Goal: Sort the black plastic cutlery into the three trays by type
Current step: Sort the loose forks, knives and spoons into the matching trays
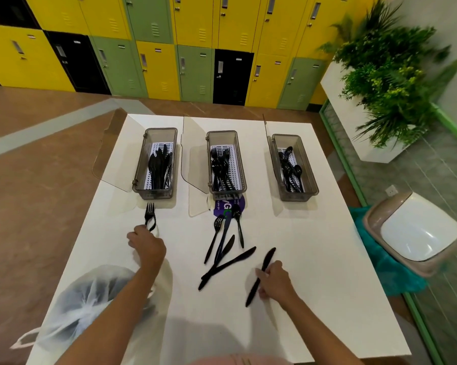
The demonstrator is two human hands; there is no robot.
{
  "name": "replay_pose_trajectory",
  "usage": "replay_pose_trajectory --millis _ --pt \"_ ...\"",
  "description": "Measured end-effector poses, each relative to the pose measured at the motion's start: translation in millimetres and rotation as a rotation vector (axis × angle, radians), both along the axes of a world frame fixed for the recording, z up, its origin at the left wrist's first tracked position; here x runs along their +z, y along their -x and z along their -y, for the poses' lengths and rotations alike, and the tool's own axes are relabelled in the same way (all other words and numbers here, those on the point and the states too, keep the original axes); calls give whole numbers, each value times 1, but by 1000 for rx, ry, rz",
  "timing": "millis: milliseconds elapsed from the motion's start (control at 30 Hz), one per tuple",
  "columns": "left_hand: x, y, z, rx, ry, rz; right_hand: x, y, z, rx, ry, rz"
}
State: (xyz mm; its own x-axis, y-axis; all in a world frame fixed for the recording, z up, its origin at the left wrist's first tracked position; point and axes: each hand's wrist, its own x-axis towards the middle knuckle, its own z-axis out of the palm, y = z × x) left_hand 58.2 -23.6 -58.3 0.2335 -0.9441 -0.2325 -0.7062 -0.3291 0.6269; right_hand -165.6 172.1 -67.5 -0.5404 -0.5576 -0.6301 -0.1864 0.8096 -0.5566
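Note:
Three grey trays with open lids stand at the far side of the white table (314, 259): the left tray (157, 192) holds knives, the middle tray (227, 192) holds forks, the right tray (295, 196) holds spoons. My left hand (147, 245) grips a black fork (150, 214) just in front of the left tray. My right hand (273, 281) holds a black knife (261, 275) at its middle, low over the table. A loose pile of black cutlery (226, 248) lies between my hands: a fork, a spoon and several knives.
A knotted white plastic bag (85, 306) lies on the table's near left corner. A purple round sticker (228, 205) sits in front of the middle tray. Right of the table stands a lidded bin (417, 230) and a planter (385, 83). Lockers line the back wall.

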Motion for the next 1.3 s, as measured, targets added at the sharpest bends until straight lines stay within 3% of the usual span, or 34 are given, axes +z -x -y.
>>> replay_pose_trajectory --millis 200,367,600,800,1067,1300 --pt "-13 -6 18 -18 -58 112 24 -60 60 -164 63 -42" --pt "-16 0 14 -16 -66 199 22 -80 100 -6 -49 -173" --pt "-17 7 18 -291 -124 164 6 -78 117 190 -29 -481" --pt "-18 30 7 -432 -215 334 -2 -49 109 167 28 -449" --pt "-11 74 -6 -443 -248 -111 -4 -24 96 366 -39 -447" --pt "1 111 -16 -482 -215 -139 0 -7 79 561 28 -479"
